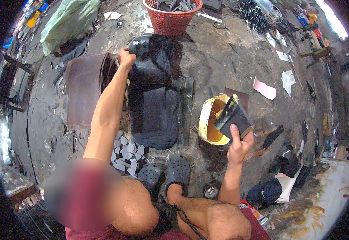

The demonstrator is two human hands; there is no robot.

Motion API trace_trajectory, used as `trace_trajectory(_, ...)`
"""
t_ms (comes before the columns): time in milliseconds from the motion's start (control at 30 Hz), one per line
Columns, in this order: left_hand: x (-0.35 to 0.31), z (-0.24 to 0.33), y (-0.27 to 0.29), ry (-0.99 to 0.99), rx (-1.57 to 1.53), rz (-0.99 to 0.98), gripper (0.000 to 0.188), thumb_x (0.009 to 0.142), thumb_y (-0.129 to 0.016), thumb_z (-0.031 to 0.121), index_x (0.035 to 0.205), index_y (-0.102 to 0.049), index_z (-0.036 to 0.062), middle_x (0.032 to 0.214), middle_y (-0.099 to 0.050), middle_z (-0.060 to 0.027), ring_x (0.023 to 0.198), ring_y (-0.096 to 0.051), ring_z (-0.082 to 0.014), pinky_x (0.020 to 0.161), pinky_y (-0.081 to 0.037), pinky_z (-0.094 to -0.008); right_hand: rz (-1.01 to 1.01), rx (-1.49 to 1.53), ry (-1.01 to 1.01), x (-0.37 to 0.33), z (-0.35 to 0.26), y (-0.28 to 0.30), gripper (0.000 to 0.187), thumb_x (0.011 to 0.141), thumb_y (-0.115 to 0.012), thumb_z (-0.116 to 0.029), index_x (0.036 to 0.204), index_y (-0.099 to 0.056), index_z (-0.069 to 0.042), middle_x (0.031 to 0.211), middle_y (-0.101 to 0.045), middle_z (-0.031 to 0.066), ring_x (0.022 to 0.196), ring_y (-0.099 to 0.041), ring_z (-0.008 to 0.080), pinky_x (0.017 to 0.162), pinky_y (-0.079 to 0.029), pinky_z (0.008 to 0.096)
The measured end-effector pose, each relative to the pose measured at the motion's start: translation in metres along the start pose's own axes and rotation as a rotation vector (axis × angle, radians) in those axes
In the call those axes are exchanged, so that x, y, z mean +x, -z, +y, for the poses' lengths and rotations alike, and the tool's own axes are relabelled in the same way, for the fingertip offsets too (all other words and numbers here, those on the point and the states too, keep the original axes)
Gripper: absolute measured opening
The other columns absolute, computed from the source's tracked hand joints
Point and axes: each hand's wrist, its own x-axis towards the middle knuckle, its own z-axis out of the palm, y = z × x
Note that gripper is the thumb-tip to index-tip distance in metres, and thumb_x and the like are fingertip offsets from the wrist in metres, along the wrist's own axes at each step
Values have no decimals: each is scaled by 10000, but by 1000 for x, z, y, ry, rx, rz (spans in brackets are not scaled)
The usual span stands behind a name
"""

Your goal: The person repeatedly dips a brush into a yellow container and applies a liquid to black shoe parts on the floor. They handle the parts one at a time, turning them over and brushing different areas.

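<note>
My left hand (pixel 127 59) reaches far forward with its fingers curled closed, at the left edge of a shiny black rounded block (pixel 152 54). What those fingers pinch, if anything, is hidden. Just left of it lies a stack of dark brown sheets (pixel 85 86). My right hand (pixel 240 145) grips a dark flat rectangular piece (pixel 235 120), thumb on top; yellow smears mark its far edge. That piece is tilted over the right side of a round yellow-smeared tub (pixel 203 120). Between my hands, a dark sheet (pixel 154 106) rests on a black pad (pixel 164 134).
Small grey rounded pieces (pixel 128 154) are heaped left of my dark clogs (pixel 178 172). A red basket (pixel 170 22) stands at the far side. A dark cap (pixel 264 193), a pink scrap (pixel 264 88) and dark offcuts (pixel 273 137) lie on the right. Pale green plastic (pixel 68 24) lies far left.
</note>
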Motion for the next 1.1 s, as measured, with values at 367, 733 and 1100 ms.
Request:
trace_trajectory(367, -213, -29, 49, -913, 163, -144, 486, 777, -733, 87, 1246, -617, 39, 1302, -611, -211, 1217, -577, -395, 1043, -462, -485, 80, -31, 33, -11, -8, 0, 176, 907, -737, -117, 958, -612, -4, 899, -603, 11, 831, -518, 128, 754, -423, 300)
trace_trajectory(733, -347, -148, 82, -1094, 506, -615, 770, 732, -683, 26, 1456, -430, -35, 1573, -380, -191, 1485, -328, -338, 1227, -285, -443, 85, -68, 95, -15, 1, 7, 180, 933, -705, -71, 1066, -622, 18, 1034, -649, 65, 907, -585, 140, 841, -474, 294)
trace_trajectory(1100, -314, -128, 94, -1062, 523, -758, 831, 738, -771, 101, 1474, -404, -21, 1585, -356, -200, 1493, -311, -342, 1230, -279, -437, -95, -733, -35, 31, 56, 13, 422, 860, -658, -134, 1262, -583, -31, 1084, -694, 261, 1049, -674, 427, 907, -503, 495)
